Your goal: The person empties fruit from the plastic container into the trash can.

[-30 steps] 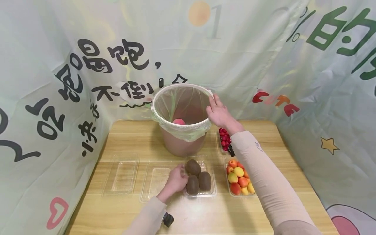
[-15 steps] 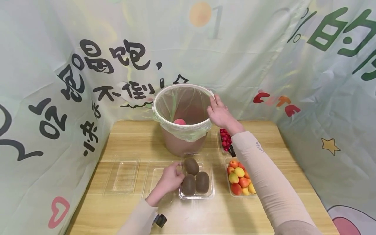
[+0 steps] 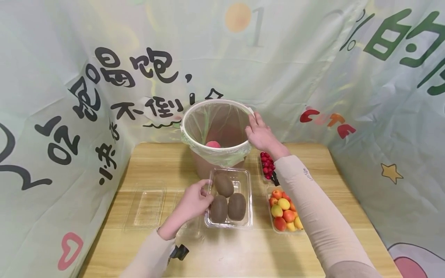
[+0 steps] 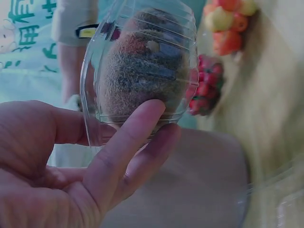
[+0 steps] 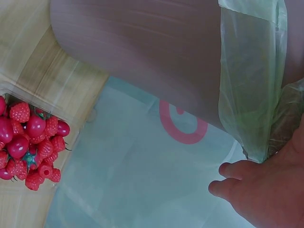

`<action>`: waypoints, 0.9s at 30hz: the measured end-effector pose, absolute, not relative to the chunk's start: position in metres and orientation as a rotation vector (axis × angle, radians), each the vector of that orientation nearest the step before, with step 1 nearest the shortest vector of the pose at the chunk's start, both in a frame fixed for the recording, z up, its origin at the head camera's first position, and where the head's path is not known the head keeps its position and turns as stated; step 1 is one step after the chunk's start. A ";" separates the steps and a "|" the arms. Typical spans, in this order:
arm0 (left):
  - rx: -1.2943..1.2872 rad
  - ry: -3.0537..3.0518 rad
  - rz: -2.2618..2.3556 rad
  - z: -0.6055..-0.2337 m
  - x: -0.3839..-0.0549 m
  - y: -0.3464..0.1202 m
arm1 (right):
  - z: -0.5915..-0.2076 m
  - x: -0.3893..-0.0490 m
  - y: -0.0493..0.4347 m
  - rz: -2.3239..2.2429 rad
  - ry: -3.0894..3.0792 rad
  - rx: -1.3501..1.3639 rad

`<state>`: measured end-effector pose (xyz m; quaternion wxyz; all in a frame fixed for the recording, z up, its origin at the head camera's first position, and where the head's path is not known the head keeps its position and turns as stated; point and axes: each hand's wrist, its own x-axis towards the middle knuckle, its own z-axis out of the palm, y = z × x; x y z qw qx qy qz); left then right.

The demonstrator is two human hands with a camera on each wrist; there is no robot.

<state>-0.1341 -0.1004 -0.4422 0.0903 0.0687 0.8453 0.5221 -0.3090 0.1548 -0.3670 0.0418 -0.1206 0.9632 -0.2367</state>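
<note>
In the head view my left hand (image 3: 191, 200) grips the left side of a clear plastic container (image 3: 247, 179), raised and tilted in front of the bin. Three brown kiwis (image 3: 237, 206) lie inside it. Close up, in the left wrist view, the thumb and fingers of my left hand (image 4: 109, 166) pinch the container's edge, a fuzzy kiwi (image 4: 142, 66) showing through the wall. My right hand (image 3: 262, 135) holds the rim of a pinkish-brown trash bin (image 3: 205, 164) lined with a green bag (image 3: 226, 157). One round pink thing (image 3: 213, 144) shows inside the bin.
Right of the bin sits a box of red berries and small tomatoes (image 5: 35, 137). Nearer stands a box of orange and yellow fruit (image 3: 285, 212). An unfilled clear container (image 3: 146, 208) lies at left on the wooden table (image 3: 243, 255). Printed cloth walls (image 3: 278, 69) enclose the table.
My left hand has lifted the container of kiwis off the table, moving it slightly left and up towards the bin and tilting it. My right hand stays at the bin rim.
</note>
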 end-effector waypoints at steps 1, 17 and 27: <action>0.198 2.510 1.561 -0.438 -0.135 -0.102 | -0.367 -0.309 0.155 -0.722 2.947 -0.372; 0.219 2.405 1.670 -0.384 -0.130 -0.119 | -0.367 -0.309 0.155 -0.729 2.953 -0.374; 0.280 2.348 1.713 -0.356 -0.145 -0.126 | -0.366 -0.308 0.157 -0.739 2.937 -0.368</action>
